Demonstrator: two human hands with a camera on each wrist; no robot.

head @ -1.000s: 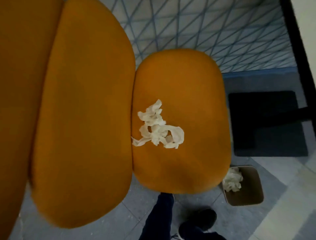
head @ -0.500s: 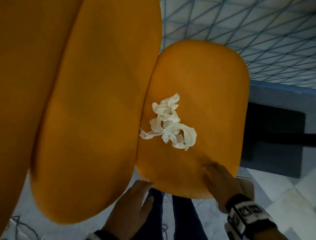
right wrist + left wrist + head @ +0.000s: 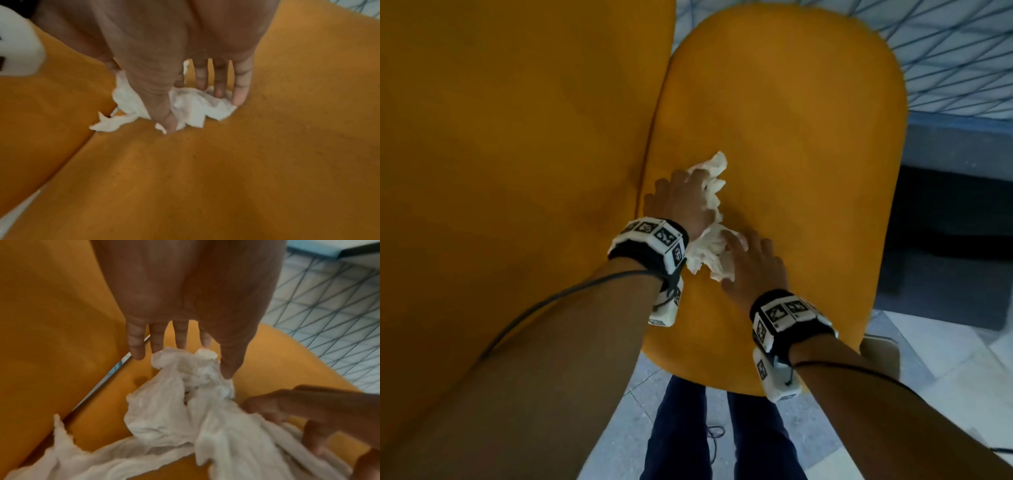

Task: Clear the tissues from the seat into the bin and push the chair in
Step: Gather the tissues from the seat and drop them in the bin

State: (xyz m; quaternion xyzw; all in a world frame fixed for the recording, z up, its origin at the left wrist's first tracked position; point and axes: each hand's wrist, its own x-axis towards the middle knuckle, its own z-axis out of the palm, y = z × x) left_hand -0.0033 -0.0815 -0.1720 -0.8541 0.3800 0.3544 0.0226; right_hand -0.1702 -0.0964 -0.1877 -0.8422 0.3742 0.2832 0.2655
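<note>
Tissues sit crumpled on the orange seat, close to the gap by the backrest — that's the head view, and both hands are on them. The left hand lies over the far part of the pile, the right hand on the near part. A corner of the bin peeks out past the seat's edge, on the right, on the floor.

Left wrist view: the left hand reaches down with fingers straight and spread, fingertips and thumb touching the top of the white tissues; the right hand comes in from the right, its fingers on the same pile.

Right wrist view — the right hand is wide too, fingers straight, thumb and fingertips pressing the tissues flat against the seat. Nothing lifted; the pile lies on the cushion.
</note>
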